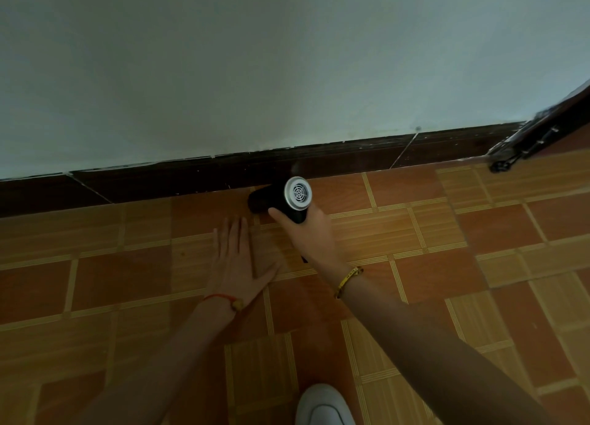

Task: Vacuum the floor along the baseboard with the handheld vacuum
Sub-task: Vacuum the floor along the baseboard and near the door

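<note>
My right hand [311, 233] grips the handle of a black handheld vacuum [284, 199] with a round silver vent grille facing me. Its dark nozzle points left and down, touching the tiled floor [399, 233] right at the foot of the dark brown baseboard [351, 158]. My left hand [238, 253] lies flat on the floor with straight, spread fingers, just left of and a little nearer to me than the vacuum. The nozzle tip is dark and hard to make out against the baseboard.
A pale wall [255, 67] rises above the baseboard. A dark door frame or door edge with metal hardware [523, 143] stands at the far right. A white shoe [324, 407] shows at the bottom edge. Orange and tan tiles spread left and right.
</note>
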Available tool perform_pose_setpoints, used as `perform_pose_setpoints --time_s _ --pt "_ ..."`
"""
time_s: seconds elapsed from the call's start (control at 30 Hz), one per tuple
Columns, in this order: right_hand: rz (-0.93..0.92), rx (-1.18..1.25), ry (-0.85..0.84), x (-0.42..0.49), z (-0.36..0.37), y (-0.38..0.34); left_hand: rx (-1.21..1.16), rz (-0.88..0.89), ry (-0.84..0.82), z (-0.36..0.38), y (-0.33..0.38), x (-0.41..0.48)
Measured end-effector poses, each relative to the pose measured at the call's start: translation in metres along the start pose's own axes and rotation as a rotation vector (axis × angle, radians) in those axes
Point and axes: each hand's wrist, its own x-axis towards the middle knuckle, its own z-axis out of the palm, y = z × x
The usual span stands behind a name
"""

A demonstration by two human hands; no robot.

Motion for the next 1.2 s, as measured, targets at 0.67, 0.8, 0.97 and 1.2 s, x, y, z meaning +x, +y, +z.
perform_pose_setpoints --time_s 0.67,0.8,0.97,1.2 --pt "0.096 -0.069 0.222 0.008 -0.033 0.005 0.02 -0.01 0.011 0.0 -0.008 -0.004" --pt "0.105 -0.099 0.292 0.005 -0.051 0.012 0.033 0.005 -0.004 0.003 -0.003 -0.004" --pt "0.116 -0.05 0.152 -0.007 -0.052 0.013 0.02 -0.015 -0.012 0.006 -0.003 -0.007" --pt "0.028 -0.063 -0.093 -0.038 -0.039 0.014 0.01 0.005 -0.019 0.006 0.001 -0.014"
